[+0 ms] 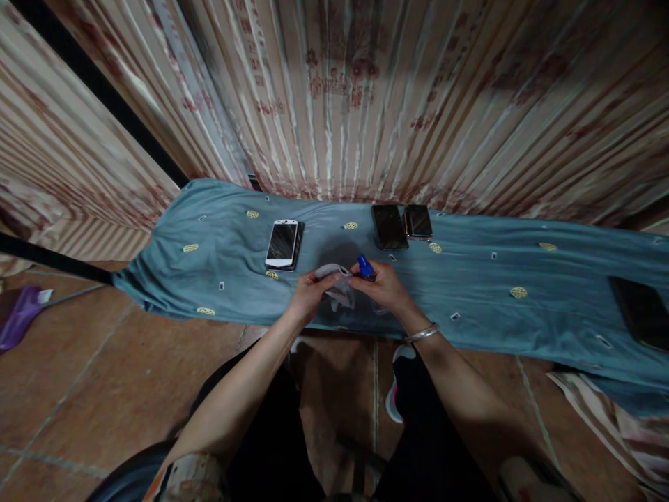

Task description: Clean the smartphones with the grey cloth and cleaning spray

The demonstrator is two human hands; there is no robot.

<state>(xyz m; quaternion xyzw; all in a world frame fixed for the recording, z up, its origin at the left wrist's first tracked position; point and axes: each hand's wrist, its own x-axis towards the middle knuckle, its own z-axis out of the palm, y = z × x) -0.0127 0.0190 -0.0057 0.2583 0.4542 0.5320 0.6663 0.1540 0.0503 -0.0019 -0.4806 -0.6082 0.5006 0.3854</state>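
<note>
My left hand (312, 289) pinches a light grey cloth (341, 294), which hangs bunched between both hands over the bench. My right hand (385, 284) is closed around a small bottle with a blue cap (364, 265); part of its clear body shows below the palm. The right thumb and fingertip also meet the cloth's edge. Beyond the left hand, a white phone (283, 242) lies on top of a darker one. Past the right hand are a black phone (389, 227) and, beside it, a small stack of phones (419, 221).
A blue patterned cloth (486, 314) covers the long, narrow bench. Another dark device (640, 310) lies at its right end. Patterned curtains (334, 104) hang right behind the bench. Dark poles (104, 90) stand at the left, and a purple dustpan-like object (21, 317) rests on the tiled floor.
</note>
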